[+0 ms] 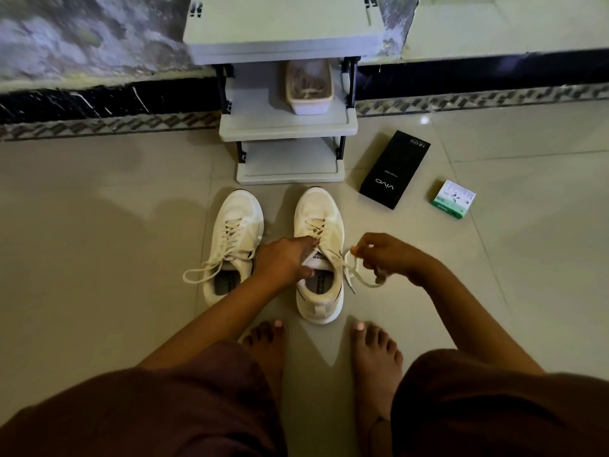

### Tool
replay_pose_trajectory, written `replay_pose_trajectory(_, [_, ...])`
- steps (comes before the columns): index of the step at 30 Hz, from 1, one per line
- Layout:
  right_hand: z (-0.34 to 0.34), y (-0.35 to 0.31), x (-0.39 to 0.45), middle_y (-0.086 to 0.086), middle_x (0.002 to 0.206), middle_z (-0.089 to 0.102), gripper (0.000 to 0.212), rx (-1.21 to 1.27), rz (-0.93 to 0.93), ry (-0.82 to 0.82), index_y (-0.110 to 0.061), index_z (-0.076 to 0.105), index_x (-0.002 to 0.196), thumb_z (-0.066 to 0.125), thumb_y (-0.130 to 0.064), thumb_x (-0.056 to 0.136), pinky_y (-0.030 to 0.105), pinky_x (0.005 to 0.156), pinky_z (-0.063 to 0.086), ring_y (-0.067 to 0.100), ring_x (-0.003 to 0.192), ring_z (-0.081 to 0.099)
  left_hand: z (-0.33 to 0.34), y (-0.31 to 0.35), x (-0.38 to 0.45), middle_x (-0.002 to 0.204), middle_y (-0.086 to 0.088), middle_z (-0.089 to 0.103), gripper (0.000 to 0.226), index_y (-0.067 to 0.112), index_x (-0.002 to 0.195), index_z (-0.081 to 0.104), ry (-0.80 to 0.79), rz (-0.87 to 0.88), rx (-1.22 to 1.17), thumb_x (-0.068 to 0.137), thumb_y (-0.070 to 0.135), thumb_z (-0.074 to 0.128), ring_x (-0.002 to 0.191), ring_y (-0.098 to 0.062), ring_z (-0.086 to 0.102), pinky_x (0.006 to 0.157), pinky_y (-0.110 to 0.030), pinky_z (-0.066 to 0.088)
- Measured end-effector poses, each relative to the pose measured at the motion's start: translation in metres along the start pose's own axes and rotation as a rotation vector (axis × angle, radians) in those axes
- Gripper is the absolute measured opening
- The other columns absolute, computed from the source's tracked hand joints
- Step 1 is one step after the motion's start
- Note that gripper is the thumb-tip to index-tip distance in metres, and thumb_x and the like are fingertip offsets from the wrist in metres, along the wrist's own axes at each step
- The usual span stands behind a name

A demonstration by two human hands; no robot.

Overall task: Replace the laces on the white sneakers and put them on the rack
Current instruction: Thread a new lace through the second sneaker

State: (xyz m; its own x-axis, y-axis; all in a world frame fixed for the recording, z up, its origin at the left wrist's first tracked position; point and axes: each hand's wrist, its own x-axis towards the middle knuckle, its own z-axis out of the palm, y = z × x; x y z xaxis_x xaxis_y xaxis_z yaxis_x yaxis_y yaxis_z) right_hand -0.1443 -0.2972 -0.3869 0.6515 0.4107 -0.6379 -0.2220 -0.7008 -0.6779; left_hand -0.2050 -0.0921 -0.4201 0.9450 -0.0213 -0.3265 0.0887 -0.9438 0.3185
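Two white sneakers are set side by side on the tiled floor (131, 225), toes pointed away from the person. The right sneaker (318, 255) is touched by the left hand (285, 262), whose fingers are stretched forward onto the laces at the tongue, with the thumb at the collar; whether a lace is pinched there cannot be told. Just to the right of that shoe, a loose lace end (354, 270) is pinched by the curled fingers of the right hand (387, 255), and a loop of it is seen hanging below the hand. The left sneaker (234, 242) is left just beyond the left hand's outer side, its laces trailing loose onto the floor. Beyond both hands, the grey rack (286, 127) is stood against the wall, and a tub of laces (309, 87) is kept on its middle shelf. Further out from the right hand, a black box (395, 169) and a small green box (454, 199) are laid on the floor.
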Motion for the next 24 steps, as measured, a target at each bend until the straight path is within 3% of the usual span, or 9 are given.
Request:
replay_pose_trajectory(2, [0.009, 0.011, 0.008, 0.008, 0.09, 0.062, 0.025, -0.298, 0.046, -0.005, -0.007, 0.059, 0.103, 0.053, -0.029, 0.094, 0.018, 0.052, 0.041, 0.011, 0.062, 0.052, -0.001, 0.001, 0.0, 0.13, -0.004, 0.057, 0.066, 0.035, 0.139, 0.041, -0.027, 0.001, -0.008, 0.079, 0.042, 0.068, 0.115, -0.028, 0.055, 0.09, -0.037, 0.048])
replay_pose_trajectory(4, [0.02, 0.017, 0.014, 0.01, 0.102, 0.064, 0.029, -0.444, 0.026, 0.047, -0.007, 0.061, 0.104, 0.053, -0.033, 0.094, 0.02, 0.059, 0.041, 0.016, 0.077, 0.058, -0.005, 0.0, 0.001, 0.134, -0.005, 0.055, 0.068, 0.032, 0.139, 0.041, -0.073, -0.002, -0.088, 0.078, 0.039, 0.071, 0.118, -0.027, 0.053, 0.093, -0.037, 0.047])
replay_pose_trajectory(8, [0.031, 0.015, 0.021, 0.01, 0.113, 0.06, 0.028, -0.392, -0.096, 0.28, -0.012, 0.062, 0.111, 0.058, -0.031, 0.091, 0.027, 0.078, 0.039, 0.025, 0.103, 0.056, -0.014, -0.009, -0.001, 0.138, -0.002, 0.052, 0.066, 0.024, 0.134, 0.051, -0.132, -0.02, -0.421, 0.073, 0.024, 0.078, 0.124, -0.021, 0.05, 0.098, -0.03, 0.041])
replay_pose_trajectory(16, [0.041, -0.004, 0.027, 0.017, 0.112, 0.058, 0.013, -0.316, -0.196, 0.261, -0.003, 0.059, 0.101, 0.052, -0.006, 0.09, 0.029, 0.079, 0.041, 0.03, 0.101, 0.055, -0.011, -0.012, -0.005, 0.131, -0.001, 0.058, 0.054, 0.021, 0.126, 0.059, -0.083, -0.02, -0.506, 0.075, 0.018, 0.077, 0.121, -0.019, 0.052, 0.095, -0.027, 0.041])
replay_pose_trajectory(19, [0.035, -0.015, 0.023, 0.014, 0.101, 0.063, 0.007, -0.083, -0.159, 0.219, -0.009, 0.05, 0.092, 0.047, -0.003, 0.091, 0.035, 0.08, 0.047, 0.028, 0.094, 0.058, -0.013, -0.01, -0.005, 0.126, 0.0, 0.061, 0.049, 0.019, 0.121, 0.062, -0.057, -0.025, -0.55, 0.075, 0.019, 0.077, 0.117, -0.018, 0.054, 0.092, -0.028, 0.042])
replay_pose_trajectory(22, [0.027, -0.032, 0.012, 0.006, 0.081, 0.062, 0.016, 0.296, -0.117, 0.185, -0.012, 0.052, 0.087, 0.046, 0.002, 0.091, 0.023, 0.065, 0.049, 0.016, 0.072, 0.056, -0.015, -0.007, -0.007, 0.113, 0.003, 0.064, 0.036, 0.017, 0.113, 0.066, 0.009, -0.046, -0.613, 0.078, 0.021, 0.075, 0.105, -0.013, 0.057, 0.081, -0.022, 0.042])
replay_pose_trajectory(24, [0.016, -0.046, 0.002, 0.005, 0.087, 0.062, 0.014, 0.598, -0.137, 0.152, -0.01, 0.058, 0.097, 0.045, -0.004, 0.094, 0.021, 0.066, 0.052, 0.014, 0.073, 0.059, -0.019, -0.004, -0.008, 0.107, 0.002, 0.065, 0.027, 0.016, 0.107, 0.067, 0.056, -0.061, -0.661, 0.081, 0.02, 0.072, 0.098, -0.01, 0.058, 0.075, -0.017, 0.042])
